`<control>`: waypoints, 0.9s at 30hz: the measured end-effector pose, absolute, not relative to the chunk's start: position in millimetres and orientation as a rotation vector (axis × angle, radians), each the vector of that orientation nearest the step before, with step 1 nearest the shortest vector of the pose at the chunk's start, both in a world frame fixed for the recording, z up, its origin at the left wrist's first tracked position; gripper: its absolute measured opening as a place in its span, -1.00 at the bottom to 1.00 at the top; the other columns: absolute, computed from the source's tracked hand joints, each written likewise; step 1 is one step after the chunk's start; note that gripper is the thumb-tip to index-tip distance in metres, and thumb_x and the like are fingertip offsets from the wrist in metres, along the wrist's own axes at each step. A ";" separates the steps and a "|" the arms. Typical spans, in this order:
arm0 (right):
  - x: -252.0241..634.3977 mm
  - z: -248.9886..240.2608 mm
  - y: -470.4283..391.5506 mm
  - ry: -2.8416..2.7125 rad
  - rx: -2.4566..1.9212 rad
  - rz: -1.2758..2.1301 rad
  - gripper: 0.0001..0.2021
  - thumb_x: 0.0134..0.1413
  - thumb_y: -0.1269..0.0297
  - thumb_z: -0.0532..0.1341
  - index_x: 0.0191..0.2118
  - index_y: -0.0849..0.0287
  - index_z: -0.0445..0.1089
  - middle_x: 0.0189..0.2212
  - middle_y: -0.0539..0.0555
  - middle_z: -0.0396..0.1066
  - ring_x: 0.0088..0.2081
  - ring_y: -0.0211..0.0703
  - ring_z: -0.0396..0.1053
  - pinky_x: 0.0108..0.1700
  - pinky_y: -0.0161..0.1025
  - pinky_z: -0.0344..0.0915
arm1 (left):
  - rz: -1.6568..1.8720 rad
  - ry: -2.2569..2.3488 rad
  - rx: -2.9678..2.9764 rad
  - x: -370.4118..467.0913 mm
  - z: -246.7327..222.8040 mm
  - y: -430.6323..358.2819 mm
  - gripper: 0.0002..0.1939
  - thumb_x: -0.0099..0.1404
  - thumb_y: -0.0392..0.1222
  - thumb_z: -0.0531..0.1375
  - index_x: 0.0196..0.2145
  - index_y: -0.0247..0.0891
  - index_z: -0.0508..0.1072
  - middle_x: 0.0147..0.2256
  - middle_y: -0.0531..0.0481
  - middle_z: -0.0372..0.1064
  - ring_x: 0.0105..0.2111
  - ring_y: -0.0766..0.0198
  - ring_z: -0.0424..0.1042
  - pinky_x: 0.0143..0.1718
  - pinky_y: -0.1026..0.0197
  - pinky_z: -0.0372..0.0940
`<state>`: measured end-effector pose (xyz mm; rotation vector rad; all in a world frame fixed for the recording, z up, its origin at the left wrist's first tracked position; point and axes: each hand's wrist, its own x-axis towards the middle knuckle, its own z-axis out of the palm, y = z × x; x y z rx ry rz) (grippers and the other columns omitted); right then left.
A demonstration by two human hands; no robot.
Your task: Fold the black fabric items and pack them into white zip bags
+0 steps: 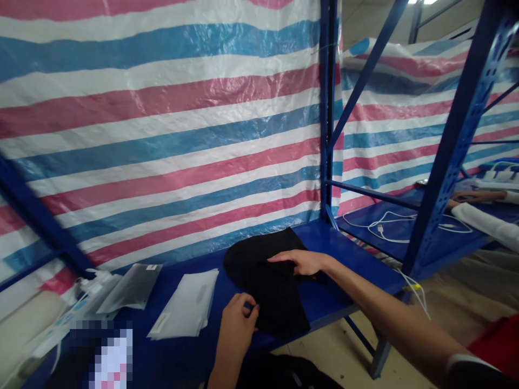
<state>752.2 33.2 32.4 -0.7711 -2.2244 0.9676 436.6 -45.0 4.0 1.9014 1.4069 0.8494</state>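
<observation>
A piece of black fabric (279,302) lies on the blue shelf table (348,243), bent at an angle, with one end near the front edge. On its upper part rests my right hand (302,262), index finger stretched out and pointing left, the other fingers partly curled. My left hand (242,313) is at the fabric's left edge, its thumb and index finger curled together; whether they pinch the cloth's edge is too small to tell. Left of that hand lies a stack of whitish plastic sleeves (186,305).
A dark packet in clear plastic (135,286) and a white power strip (77,319) lie at the left. Striped sheeting (170,135) hangs behind. Blue rack posts (446,146), white cables (389,221) and another person's sleeved arm (482,221) are at the right.
</observation>
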 end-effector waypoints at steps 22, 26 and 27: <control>735.0 -5.0 -77.8 -2.601 -0.727 0.372 -0.06 0.23 0.08 0.42 0.59 0.02 0.00 0.53 0.30 0.05 0.57 0.35 -0.15 0.53 0.42 -0.35 | 0.657 0.835 3.045 417.8 -26.0 -79.2 -0.44 0.36 -0.34 0.31 0.28 -0.13 0.41 0.16 -0.11 0.54 0.13 0.00 0.54 0.17 -0.09 0.51; 731.4 -7.3 -88.7 -2.546 -0.748 0.311 -0.30 0.35 0.13 0.32 0.52 0.01 0.18 0.51 0.30 0.09 0.53 0.29 0.02 0.52 0.36 -0.15 | 0.739 0.754 3.065 420.8 -9.2 -83.5 -0.65 0.38 -0.37 0.25 0.08 -0.14 0.53 0.06 -0.10 0.58 0.05 0.02 0.57 0.14 -0.13 0.51; 730.2 -6.6 -90.6 -2.535 -0.753 0.308 -0.31 0.35 0.14 0.32 0.51 0.01 0.20 0.47 0.29 0.18 0.51 0.29 0.05 0.52 0.36 -0.12 | 0.773 0.741 3.079 422.4 -2.4 -84.4 -0.70 0.37 -0.36 0.25 0.03 -0.15 0.55 0.12 -0.14 0.54 0.14 -0.05 0.52 0.19 -0.21 0.47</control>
